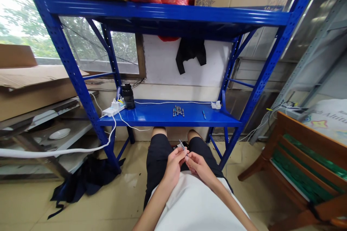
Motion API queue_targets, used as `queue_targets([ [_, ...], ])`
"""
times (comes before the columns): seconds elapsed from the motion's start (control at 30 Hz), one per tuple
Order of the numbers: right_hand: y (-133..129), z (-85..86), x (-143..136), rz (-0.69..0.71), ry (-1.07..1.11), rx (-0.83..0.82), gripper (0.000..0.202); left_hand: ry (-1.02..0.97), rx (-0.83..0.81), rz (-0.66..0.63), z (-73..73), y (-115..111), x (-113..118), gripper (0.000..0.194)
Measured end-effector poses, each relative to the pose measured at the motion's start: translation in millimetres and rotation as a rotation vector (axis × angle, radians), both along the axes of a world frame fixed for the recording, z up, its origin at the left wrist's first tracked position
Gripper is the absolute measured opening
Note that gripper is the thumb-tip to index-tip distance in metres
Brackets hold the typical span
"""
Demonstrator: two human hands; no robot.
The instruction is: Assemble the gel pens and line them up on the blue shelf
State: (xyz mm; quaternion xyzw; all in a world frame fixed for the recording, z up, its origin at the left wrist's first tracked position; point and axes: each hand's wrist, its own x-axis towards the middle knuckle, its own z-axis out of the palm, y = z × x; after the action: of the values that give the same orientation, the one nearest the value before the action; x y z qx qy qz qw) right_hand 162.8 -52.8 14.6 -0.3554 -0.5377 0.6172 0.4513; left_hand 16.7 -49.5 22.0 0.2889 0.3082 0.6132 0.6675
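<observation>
head view, close work: left hand (175, 160) and right hand (197, 163) both pinched a slim pen (181, 145) above the shorts (157, 157); a light, well-aligned grip looked wisest, while short sticks (178, 111) and a blue pen (204, 114) lay on the shelf (154, 112) beyond.

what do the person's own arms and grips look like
The left grip and right grip are ungloved, with no rings discernible. The forearms are bare, no sleeve, watch or bracelet visible. A white top and dark shorts are worn.
</observation>
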Motion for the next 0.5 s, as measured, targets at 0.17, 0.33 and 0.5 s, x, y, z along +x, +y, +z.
queue_targets([
  [0.17,-0.6,2.3,0.7,-0.005,-0.015,0.001,0.054,-0.009,0.004,-0.003,5.6,-3.0,-0.6,0.045],
  [0.33,-1.4,4.3,0.5,0.001,-0.015,-0.005,0.054,-0.015,-0.006,-0.01,7.1,-3.0,-0.9,0.046],
  [0.5,-1.6,4.2,0.2,0.009,-0.002,-0.029,0.054,-0.022,-0.014,-0.009,5.5,-2.4,-1.3,0.043],
])
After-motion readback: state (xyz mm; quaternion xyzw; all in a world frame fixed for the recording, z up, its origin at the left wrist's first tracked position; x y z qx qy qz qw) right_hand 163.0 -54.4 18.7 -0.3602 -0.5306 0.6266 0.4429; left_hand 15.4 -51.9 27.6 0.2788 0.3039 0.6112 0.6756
